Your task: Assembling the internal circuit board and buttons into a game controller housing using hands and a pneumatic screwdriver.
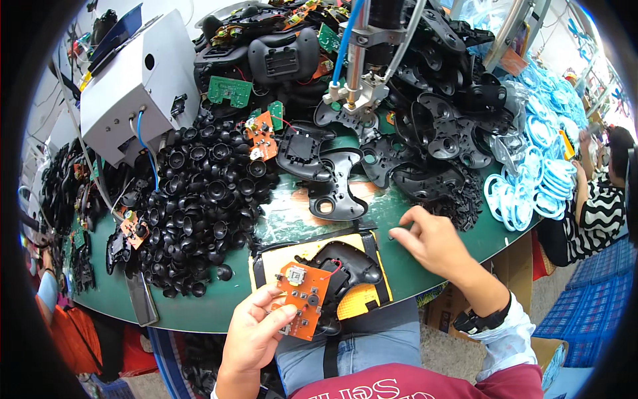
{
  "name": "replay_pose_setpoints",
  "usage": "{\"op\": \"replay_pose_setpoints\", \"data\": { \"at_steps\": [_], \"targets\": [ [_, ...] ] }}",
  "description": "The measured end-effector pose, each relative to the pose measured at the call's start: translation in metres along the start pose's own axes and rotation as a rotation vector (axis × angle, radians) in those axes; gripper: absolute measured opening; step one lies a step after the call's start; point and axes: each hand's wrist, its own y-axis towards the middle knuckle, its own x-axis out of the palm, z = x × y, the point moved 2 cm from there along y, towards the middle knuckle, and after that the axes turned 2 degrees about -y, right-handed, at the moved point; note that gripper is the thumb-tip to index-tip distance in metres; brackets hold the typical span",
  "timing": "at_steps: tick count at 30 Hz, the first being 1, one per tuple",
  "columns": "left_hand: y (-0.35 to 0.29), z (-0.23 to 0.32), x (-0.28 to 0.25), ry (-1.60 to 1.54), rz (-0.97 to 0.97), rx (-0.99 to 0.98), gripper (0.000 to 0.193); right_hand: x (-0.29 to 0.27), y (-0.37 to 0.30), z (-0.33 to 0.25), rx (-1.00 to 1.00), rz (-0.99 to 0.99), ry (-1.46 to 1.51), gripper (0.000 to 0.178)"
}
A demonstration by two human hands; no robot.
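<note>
My left hand [256, 326] grips an orange circuit board [307, 307] by its left edge, thumb on top. The board carries small switches and a joystick module, and a thin red wire runs from it. Behind it, a black game controller shell half [362, 263] lies on a yellow pad [359, 306] with black straps, partly hidden by the board. To the right of the pad, my right hand [432, 246] is raised over the green table with bent fingers. A tiny dark part shows at its thumb tip, too small to name.
Black thumbstick caps [206, 193] heap up on the left, beside a grey metal box [136, 86]. Controller shells [458, 130] pile up at the back under a press head [359, 96]. Small black parts [458, 199] and light-blue cables [531, 186] lie on the right. Another person [601, 179] sits there.
</note>
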Motion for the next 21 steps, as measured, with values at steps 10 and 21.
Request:
{"op": "replay_pose_setpoints", "data": {
  "at_steps": [10, 21],
  "targets": [
    [-0.004, 0.011, 0.013, 0.497, 0.053, 0.293, 0.037, 0.002, -0.010, -0.002, -0.178, 0.133, -0.271, 0.008],
    [0.019, -0.005, 0.020, 0.047, -0.095, 0.204, 0.043, 0.031, -0.032, -0.068, 0.011, -0.331, 1.092, 0.011]
  ]
}}
